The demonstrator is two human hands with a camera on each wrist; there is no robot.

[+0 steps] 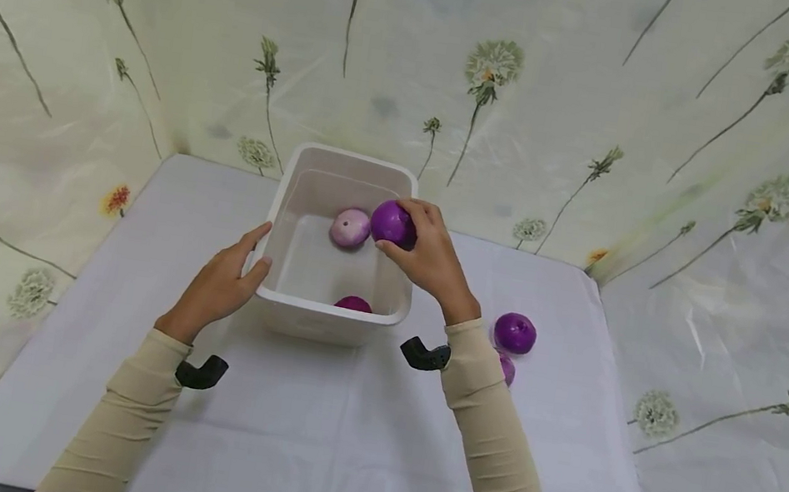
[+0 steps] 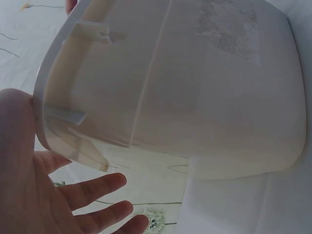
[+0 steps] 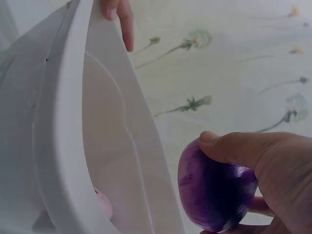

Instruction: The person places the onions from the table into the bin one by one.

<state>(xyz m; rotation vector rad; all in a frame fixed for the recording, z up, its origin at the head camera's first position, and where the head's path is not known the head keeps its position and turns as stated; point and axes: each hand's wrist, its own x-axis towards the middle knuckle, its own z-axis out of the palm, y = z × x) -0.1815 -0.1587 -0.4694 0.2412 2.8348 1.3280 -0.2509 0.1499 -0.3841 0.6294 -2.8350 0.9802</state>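
My right hand (image 1: 431,255) grips a glossy purple onion (image 1: 393,223) above the right side of a white plastic bin (image 1: 319,324). In the right wrist view, the thumb lies on top of the onion and other fingers support it from below. My left hand (image 1: 218,288) rests at the bin's left rim, thumb and index finger against it. Its other fingers (image 2: 100,190) stretch out straight, spread and apart from the bin wall. Inside the bin are a pale pink onion (image 1: 349,228) and a darker magenta one (image 1: 353,303), partly hidden by the near wall.
Right of the bin, another purple onion (image 1: 514,333) lies on the white-covered table (image 1: 291,442). A second onion (image 1: 506,368) beside it is partly hidden by my right sleeve. Flower-printed sheeting (image 1: 392,44) hangs behind the table and at both sides.
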